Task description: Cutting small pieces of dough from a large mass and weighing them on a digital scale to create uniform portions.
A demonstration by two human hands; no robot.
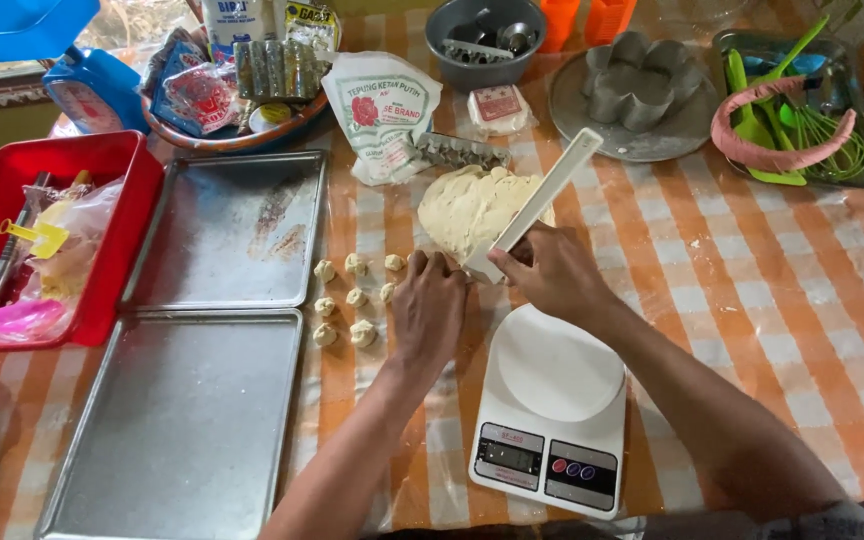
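Note:
A pale lump of dough lies on the orange-and-white checked tablecloth. My right hand grips a long white plastic scraper, its lower end pressed at the dough's near edge. My left hand rests fingers-down right beside the scraper's tip, touching the dough edge; whether it holds a piece is hidden. Several small dough pieces sit in a cluster to the left of that hand. A white digital kitchen scale stands just below my right hand.
Two metal baking trays lie at left, beside a red bin. At the back stand a flour bag, a grey bowl, a flower-shaped mould on a plate and a utensil tray.

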